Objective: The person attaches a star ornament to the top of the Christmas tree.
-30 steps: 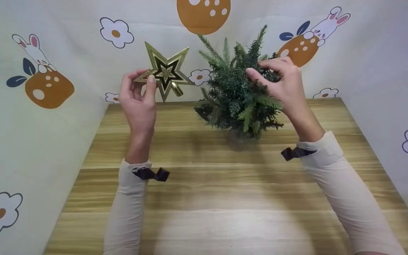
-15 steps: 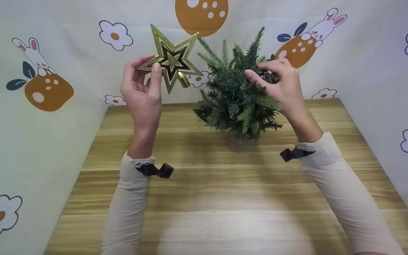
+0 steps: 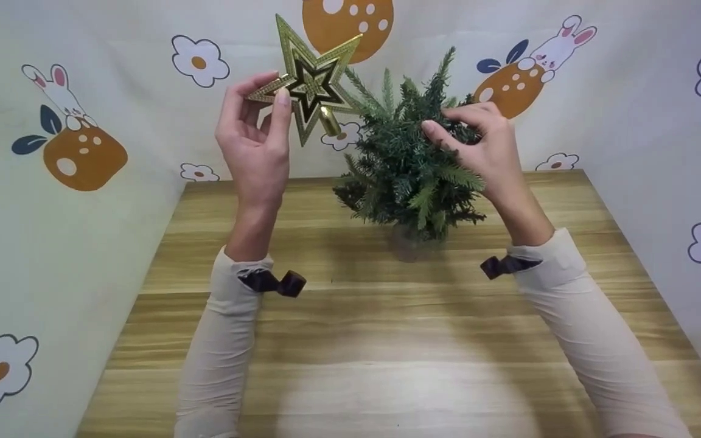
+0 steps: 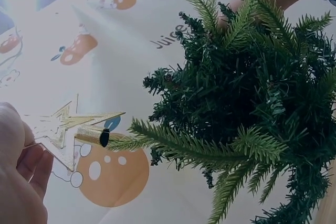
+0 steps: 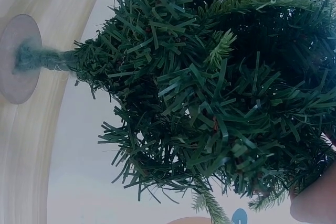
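My left hand [image 3: 257,141] pinches one point of a gold star tree topper [image 3: 312,78] between thumb and fingers, raised above the table. A short hollow tube sticks out of the topper's lower side; in the left wrist view the tube's dark open end [image 4: 105,138] is right at a branch tip. The small artificial Christmas tree [image 3: 402,152] stands upright on a round base [image 5: 23,85]. With thumb and index finger, my right hand [image 3: 489,143] holds the tree's upper right branches; needles hide some of its fingertips.
The wood-grain table [image 3: 350,340] lies beneath both forearms. Behind and beside it hangs a pale cloth [image 3: 125,36] printed with rabbits, oranges and flowers. A black strap with a small block [image 3: 274,283] sits on the left sleeve, and a similar one [image 3: 509,265] on the right.
My left hand has carried the star topper up and to the right, toward the top of the tree. The right hand and the tree have stayed nearly still.
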`<state>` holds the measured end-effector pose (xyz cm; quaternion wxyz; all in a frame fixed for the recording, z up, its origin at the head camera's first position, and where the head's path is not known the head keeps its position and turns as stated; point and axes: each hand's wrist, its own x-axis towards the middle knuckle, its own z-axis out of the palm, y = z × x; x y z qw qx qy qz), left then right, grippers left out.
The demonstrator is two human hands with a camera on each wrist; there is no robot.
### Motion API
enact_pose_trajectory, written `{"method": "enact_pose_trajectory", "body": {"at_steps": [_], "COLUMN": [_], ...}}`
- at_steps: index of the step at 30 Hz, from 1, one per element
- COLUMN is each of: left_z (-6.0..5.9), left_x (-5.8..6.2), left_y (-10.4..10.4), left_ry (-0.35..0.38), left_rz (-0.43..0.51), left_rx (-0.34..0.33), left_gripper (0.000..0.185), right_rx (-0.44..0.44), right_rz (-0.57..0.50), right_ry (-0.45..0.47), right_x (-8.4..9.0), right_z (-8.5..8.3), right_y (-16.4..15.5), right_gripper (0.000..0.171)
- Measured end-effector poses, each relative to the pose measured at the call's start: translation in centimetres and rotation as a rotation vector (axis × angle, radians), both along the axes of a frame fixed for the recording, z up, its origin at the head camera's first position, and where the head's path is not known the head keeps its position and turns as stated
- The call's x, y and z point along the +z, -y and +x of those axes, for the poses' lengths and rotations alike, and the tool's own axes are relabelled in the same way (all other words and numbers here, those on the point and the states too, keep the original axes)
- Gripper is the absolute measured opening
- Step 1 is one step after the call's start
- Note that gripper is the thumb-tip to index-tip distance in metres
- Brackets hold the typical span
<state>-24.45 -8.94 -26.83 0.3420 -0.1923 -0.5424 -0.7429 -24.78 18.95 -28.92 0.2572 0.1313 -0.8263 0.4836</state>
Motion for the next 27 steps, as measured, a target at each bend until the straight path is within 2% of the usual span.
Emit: {"method": "enact_pose_trajectory", "body": {"at_steps": [13,27], "left_z": [-0.8,-1.7], "left_x": [0.5,1.2], "left_y": [-1.6,-2.7], "left_ry": [-0.021,-0.014], "left_rz": [-0.006,-0.001], "left_rx": [-0.058,-0.113], "left_gripper": [0.023,0.023], "right_rx": [0.010,0.011], "right_rz": [-0.003,-0.029], "right_ry": [-0.022,0.009], "right_x": [-0.1,-0.3], "right_z": [-0.2,-0.2], "right_y": [0.0,0.0], "right_gripper": [0.034,0.035]}}
